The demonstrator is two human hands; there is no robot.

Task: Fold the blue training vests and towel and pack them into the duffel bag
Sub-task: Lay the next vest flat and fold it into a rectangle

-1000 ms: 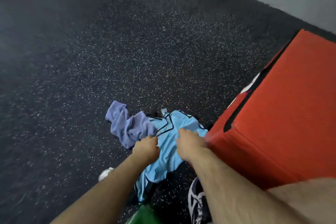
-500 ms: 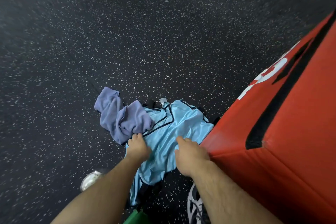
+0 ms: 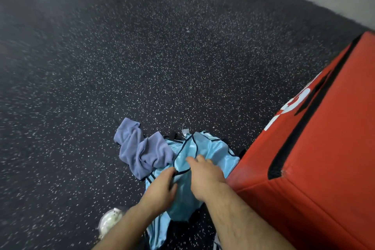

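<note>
In the head view, the blue vests (image 3: 205, 148) lie crumpled on the speckled floor (image 3: 142, 57), directly ahead of both forearms. Their right edge is against the foot of the red padded box (image 3: 314, 158). The pile's long axis runs from near the person's feet away toward the far floor, so it lines up roughly with the reach of the arms.

The left hand (image 3: 160, 186) sits on the near-left part of the pile. Its thumb and curled fingers (image 3: 171, 187) are closed on the dark-trimmed edge of the top vest, which reads as a pinch. The right hand (image 3: 205, 172) lies just beside it on the same fabric, further in, with its fingers (image 3: 199, 158) bent forward onto the cloth. Whether they grip or only press, I cannot tell.

The lavender towel (image 3: 142, 152) lies bunched to the left of the vests, overlapping their far-left corner. It is just beyond the left hand's fingertips and across the body from the right, so the left hand is the nearer one for it. A pale shoe (image 3: 109, 222) shows by the left forearm. The duffel bag is not in view.

My judgement is that folding has barely begun. The trimmed edge held by the left hand is the likely line to lift and spread.
</note>
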